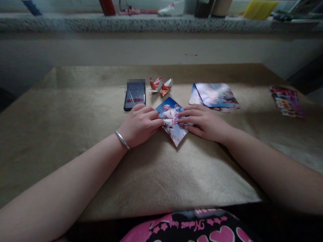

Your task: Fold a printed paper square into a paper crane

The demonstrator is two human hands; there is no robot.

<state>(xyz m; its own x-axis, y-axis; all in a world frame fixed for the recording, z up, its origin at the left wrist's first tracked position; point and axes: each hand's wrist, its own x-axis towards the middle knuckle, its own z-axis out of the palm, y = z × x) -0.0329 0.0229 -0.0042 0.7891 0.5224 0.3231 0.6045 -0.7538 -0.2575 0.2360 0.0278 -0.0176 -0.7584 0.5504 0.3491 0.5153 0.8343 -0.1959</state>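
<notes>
A folded sheet of printed paper (174,116), blue, white and pink, lies diamond-wise on the table with one corner toward me. Its left corner is under the curled fingers of my left hand (142,122), which grips it there; a silver bangle circles that wrist. My right hand (205,122) rests on the right side of the paper, its fingers stretched out and apart. Just behind the paper sits a folded orange and white paper piece (161,86) with upturned points. The left fingertips partly hide behind the knuckles.
A phone (135,95) lies beyond my left hand. More printed blue sheets (215,95) are stacked behind my right hand, and colourful printed papers (286,102) lie at the far right. A stone ledge (151,25) with several objects runs behind the table (151,181).
</notes>
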